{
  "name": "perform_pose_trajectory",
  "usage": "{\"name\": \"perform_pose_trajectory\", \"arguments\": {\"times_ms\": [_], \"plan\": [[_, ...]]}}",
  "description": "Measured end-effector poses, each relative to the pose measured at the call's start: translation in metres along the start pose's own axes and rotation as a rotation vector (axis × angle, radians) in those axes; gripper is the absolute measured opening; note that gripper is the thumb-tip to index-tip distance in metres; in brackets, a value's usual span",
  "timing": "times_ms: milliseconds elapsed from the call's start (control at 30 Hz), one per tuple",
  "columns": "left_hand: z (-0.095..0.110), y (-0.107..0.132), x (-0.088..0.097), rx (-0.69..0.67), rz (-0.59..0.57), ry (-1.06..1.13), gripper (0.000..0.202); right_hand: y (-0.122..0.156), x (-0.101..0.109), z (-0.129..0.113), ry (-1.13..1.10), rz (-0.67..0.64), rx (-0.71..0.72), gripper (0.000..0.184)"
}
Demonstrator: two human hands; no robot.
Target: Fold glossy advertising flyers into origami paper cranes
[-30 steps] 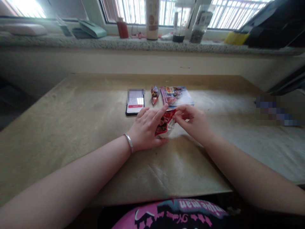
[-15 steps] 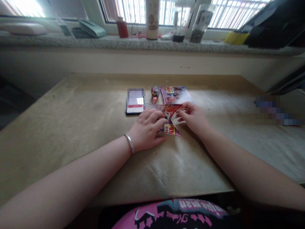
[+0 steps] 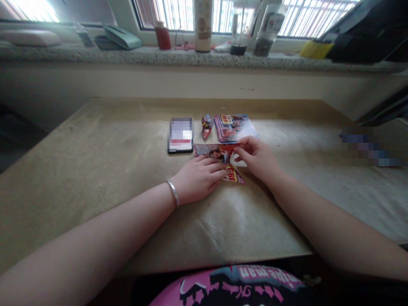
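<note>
the paper (image 3: 213,150), printed and partly folded, lies on the table (image 3: 121,148) in front of the person, just on the near side of the stack (image 3: 237,126). a pale underside shows at its right, where an edge curls up, and a pointed corner sticks out toward the person.

the left hand (image 3: 197,178) lies palm down over the paper's lower left part, fingers nearly straight, slightly apart and pointing right; its forearm slants in from the lower left, with a bangle (image 3: 172,193) at the wrist. the right hand (image 3: 256,156) comes in from the right, wrist low, thumb and forefinger pinched together on the paper's upper right edge, the other fingers bent.

beyond the left hand lies the phone (image 3: 181,146), screen up and partly blurred. between it and the stack sits a small folded piece (image 3: 206,126). farther back, the sill (image 3: 134,57) bears a red bottle (image 3: 162,38), a tall bottle (image 3: 203,32) and a yellow thing (image 3: 316,49).
</note>
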State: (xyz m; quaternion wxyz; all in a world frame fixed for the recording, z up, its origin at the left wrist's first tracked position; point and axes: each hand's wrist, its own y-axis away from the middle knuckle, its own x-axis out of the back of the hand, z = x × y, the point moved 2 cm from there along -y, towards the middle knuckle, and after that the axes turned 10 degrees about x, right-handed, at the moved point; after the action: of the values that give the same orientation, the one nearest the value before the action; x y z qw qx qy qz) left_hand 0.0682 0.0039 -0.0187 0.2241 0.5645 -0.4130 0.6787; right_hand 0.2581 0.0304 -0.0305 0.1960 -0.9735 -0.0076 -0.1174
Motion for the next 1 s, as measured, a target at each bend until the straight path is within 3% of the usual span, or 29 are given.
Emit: {"name": "perform_pose_trajectory", "arguments": {"times_ms": [233,500,667,1000], "plan": [[0.001,0.001,0.005,0.061,0.005,-0.105,0.023,0.0,0.001,-0.001,0.007,0.008,0.017,0.027],[-0.001,0.001,0.011,0.148,0.064,-0.203,0.023,0.004,0.007,-0.01,0.179,-0.154,0.177,0.015],[0.001,0.001,0.014,0.169,0.073,-0.289,0.022,0.004,0.011,-0.01,0.249,-0.138,0.168,0.011],[0.001,0.005,0.018,-0.041,0.188,-0.298,0.017,0.003,0.012,-0.008,0.309,-0.118,0.137,0.011]]}}
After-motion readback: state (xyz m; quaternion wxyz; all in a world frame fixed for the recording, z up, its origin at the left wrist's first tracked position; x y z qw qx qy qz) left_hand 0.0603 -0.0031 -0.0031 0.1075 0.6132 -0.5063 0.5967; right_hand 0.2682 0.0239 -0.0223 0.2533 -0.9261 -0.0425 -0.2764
